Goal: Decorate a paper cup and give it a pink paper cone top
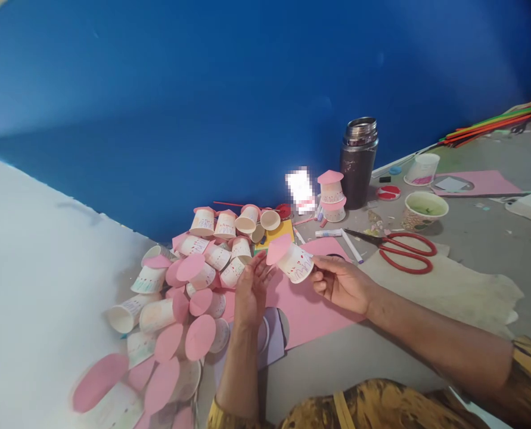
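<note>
A white paper cup (297, 262) with drawn purple lines and red dots is tilted in the air, its pink paper cone (278, 249) pointing left. My right hand (340, 283) pinches it at the rim between thumb and fingers. Just left of the cone, my left hand (252, 292) is raised with fingers apart, holding nothing that I can see. Under both hands lies a sheet of pink paper (310, 313). Many similar decorated cups (196, 271) with pink tops are heaped to the left of my left hand.
Red-handled scissors (406, 250) and markers (352, 245) lie to the right. Behind stand a dark flask (359, 164), two stacked pink-topped cups (332, 193) and a blurred bright screen (301, 190). A cup with greenish contents (419, 221) stands farther right. A blue wall (180, 107) bounds the table.
</note>
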### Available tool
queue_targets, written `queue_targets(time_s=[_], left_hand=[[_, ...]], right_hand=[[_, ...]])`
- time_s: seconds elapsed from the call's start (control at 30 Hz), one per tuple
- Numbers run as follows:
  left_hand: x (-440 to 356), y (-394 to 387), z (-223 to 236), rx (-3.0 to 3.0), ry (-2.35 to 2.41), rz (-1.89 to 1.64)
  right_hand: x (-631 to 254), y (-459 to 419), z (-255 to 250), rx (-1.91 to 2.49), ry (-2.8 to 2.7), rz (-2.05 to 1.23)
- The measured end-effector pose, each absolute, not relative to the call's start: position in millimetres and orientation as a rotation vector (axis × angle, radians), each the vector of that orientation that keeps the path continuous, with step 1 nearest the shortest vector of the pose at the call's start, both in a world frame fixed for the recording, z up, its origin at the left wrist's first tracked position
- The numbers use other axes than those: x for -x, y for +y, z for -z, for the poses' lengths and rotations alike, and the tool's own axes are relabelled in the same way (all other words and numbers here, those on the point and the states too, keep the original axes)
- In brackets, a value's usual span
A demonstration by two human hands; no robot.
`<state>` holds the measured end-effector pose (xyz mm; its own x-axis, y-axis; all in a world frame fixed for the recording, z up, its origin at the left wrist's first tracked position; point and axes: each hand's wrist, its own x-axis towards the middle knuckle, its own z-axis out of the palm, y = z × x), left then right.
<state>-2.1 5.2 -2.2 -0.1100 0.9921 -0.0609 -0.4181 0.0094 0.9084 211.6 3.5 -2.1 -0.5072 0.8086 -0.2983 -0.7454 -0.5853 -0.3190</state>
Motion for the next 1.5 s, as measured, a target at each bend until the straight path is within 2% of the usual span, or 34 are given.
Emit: queue_targets(time_s=[0.17, 0.4, 0.7, 1.2, 1.37, 1.5], left_hand=[[-2.1, 0.9, 1.1, -0.824, 0.967, -1.389], [1.2, -3.7, -10.3, -0.98, 0.988, -1.627], [-3.1, -6.9, -4.2, -1.106, 1.155, -1.513], [-7.3, -3.6, -4.3, -0.997, 1.155, -1.5], [-10.4, -3.3, -9.2, -1.041, 1.016, -1.604], [-16.2, -5.4, -5.2, -1.103, 0.958, -1.533]], right_hand=[[-214.6, 5.1, 2.8, 0.487, -0.182, -2.147], [-210.5, 0.6, 6.4, 0.59, -0.357, -2.143], [-207.2, -9.3, 1.7, 0.766, -0.831, -1.921], [-206.5, -8.2, -8.9, 0.728, -0.811, -1.906], [-210.6, -8.5, -14.4, 0.81, -0.932, -1.702], [-214.9, -12.3, -21.1, 0.941, -1.147, -1.503]])
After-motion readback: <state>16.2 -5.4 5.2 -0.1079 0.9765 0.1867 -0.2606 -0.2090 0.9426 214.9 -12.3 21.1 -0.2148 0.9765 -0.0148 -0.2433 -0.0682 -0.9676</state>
